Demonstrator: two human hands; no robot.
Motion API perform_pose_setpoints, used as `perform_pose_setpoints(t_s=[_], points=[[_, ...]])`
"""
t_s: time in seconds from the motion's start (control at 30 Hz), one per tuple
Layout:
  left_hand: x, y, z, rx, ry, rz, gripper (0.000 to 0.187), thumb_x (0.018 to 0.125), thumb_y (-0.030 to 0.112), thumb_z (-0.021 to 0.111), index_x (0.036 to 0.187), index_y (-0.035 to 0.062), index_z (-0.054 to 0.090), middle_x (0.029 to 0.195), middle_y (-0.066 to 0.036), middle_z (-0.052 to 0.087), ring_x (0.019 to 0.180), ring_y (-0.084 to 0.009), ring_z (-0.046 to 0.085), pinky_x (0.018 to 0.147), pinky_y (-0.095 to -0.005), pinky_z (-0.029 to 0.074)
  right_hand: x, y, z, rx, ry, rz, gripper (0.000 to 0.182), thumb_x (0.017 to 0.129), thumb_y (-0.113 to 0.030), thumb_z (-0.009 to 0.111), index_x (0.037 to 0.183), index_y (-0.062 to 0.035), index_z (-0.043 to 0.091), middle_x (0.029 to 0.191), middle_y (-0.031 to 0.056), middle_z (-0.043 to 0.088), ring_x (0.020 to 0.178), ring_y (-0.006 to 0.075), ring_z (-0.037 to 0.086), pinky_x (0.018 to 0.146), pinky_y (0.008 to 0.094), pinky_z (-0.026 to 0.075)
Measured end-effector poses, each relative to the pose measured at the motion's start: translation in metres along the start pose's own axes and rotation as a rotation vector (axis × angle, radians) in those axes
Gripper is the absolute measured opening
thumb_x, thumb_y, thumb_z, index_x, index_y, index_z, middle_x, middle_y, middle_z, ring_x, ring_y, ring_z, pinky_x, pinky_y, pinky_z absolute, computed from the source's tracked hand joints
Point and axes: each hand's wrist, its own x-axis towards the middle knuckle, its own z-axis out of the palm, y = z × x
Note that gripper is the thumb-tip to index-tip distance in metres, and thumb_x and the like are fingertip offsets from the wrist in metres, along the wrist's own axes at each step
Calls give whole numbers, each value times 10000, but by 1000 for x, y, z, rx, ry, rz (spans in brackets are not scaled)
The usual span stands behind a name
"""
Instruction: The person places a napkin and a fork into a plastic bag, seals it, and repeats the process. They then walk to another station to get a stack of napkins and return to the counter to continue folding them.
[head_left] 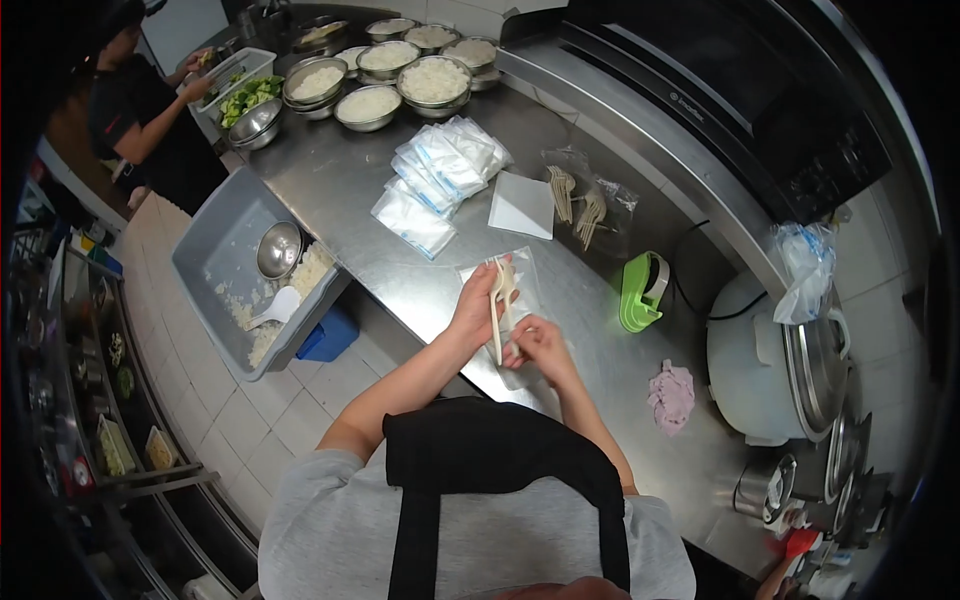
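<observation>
A person in a grey top and black apron straps is standing at a stainless-steel tabletop (340, 180), handling pale disposable cutlery (499, 300) over a clear plastic bag (523, 300) lying flat just in front of them. The left hand (478, 305) is clenching around the upper part of the cutlery, holding it roughly upright above the bag, while the right hand (540, 345) is pinching the lower end of the same pieces, its fingers also touching the bag beneath. A pile of filled clear packets (440, 180) is lying further along the tabletop, with a white sheet (522, 205) just beside it and a bag of loose cutlery (585, 205) next to that. A green tape dispenser (640, 292) is standing near the right hand, and a pink cloth (672, 395) is lying near a white rice cooker (765, 370) at the tabletop's end. Metal bowls of rice (400, 75) are clustering at the far end, beside a tray of green vegetables (245, 95). A grey tub (215, 240) holding rice, a steel bowl (278, 248) and a white paddle (275, 308) is jutting off the tabletop edge over the tiled floor. A co-worker in black (150, 120) is working at the far corner, both hands at the vegetable tray
</observation>
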Motion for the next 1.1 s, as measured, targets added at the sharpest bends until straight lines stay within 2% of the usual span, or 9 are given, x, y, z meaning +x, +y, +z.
perform_pose_setpoints(t_s=[0.23, 0.33, 0.47, 0.57, 0.67, 0.7, 0.77, 0.9, 1.1], points=[[-8, -14, 1, 109, 9, 123, 255, 903, 141, 486, 1141, 90, 411, 1165, -81, 508, 988, -190, 547, 786, -316, 495, -22, 11, 46, 282, 194, -10, 263, 920, -84, 406, 1144, 43, 462, 761, 99, 595, 595, 135, 591, 535, 218, 472], [-13, -15, 5, 144, 95, 184, 378, 879, 60, 506, 1233, 61, 373, 1054, -73, 534, 891, -162, 553, 756, -306, 500, -33, 21, 57, -109, 232, -147, 269, 922, -93, 418, 1153, 32, 477, 703, 45, 546, 553, 95, 544, 517, 205, 447], [-18, -12, 5, 98, 19, 145, 360, 860, 36, 525, 1203, 13, 417, 957, -54, 534, 818, -109, 530, 722, -237, 478, -45, 31, 46, 53, 381, -183, 248, 919, -97, 428, 1125, 17, 506, 645, 15, 496, 493, 69, 472, 466, 197, 399], [-22, -23, -3, 593, -305, 330, 362, 794, 28, 583, 1137, 6, 467, 931, -27, 542, 796, -72, 519, 633, -209, 447, -79, 24, 15, 85, 558, -215, 230, 914, -166, 433, 1042, -6, 538, 633, 14, 502, 469, 77, 460, 443, 202, 388], [-46, -36, -8, 1480, -665, 235, 340, 729, 125, 628, 1041, 34, 525, 910, -89, 557, 784, -190, 549, 668, -305, 462, -127, 28, -15, 138, 793, -195, 229, 902, -153, 427, 1038, -11, 546, 627, 3, 492, 472, 66, 433, 437, 189, 361], [-54, -43, -11, 1479, -671, 226, 340, 729, 125, 628, 1041, 34, 525, 910, -89, 557, 784, -190, 549, 668, -305, 462, -142, 32, -20, 153, 867, -171, 229, 899, -143, 424, 1038, -9, 547, 626, 1, 489, 472, 63, 422, 435, 185, 351], [-62, -59, -17, 1889, -736, 534, 246, 718, 178, 635, 902, 36, 559, 845, -113, 567, 764, -248, 562, 656, -361, 461, -164, 38, -23, 158, 879, -154, 228, 898, -126, 412, 1035, -3, 546, 623, 1, 487, 465, 64, 416, 431, 184, 340], [-42, -66, -37, 1816, -683, 515, 165, 704, 141, 629, 679, 16, 525, 673, -127, 557, 633, -285, 565, 571, -383, 463, -186, 39, -8, 201, 822, -65, 212, 894, -107, 415, 1004, 13, 551, 593, 3, 478, 439, 64, 397, 408, 186, 312], [-48, -43, -21, 1547, -552, 423, 107, 748, 91, 604, 727, 5, 544, 683, -111, 555, 622, -242, 583, 568, -327, 462, -181, 42, 6, 167, 620, 36, 202, 903, -122, 433, 944, 20, 571, 548, -5, 463, 414, 53, 380, 377, 184, 281]])
